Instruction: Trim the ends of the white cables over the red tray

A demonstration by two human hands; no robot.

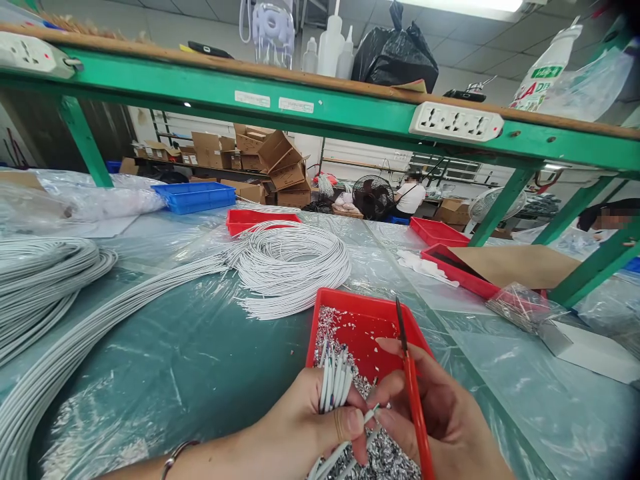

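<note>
Snugly curled hands hold white cables, the right a red-handled tool.

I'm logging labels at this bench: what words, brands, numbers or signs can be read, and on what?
"AD": white bottle, upper right; its other lettering is too blurred.
Two white stickers on the green beam: too small to read.
Cardboard boxes: any print too small.

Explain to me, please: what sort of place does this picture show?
Probably a cable workshop or small factory: a coil of white cables lies on the workbench, a red tray there holds silvery scraps, and cardboard boxes are piled behind.
</note>
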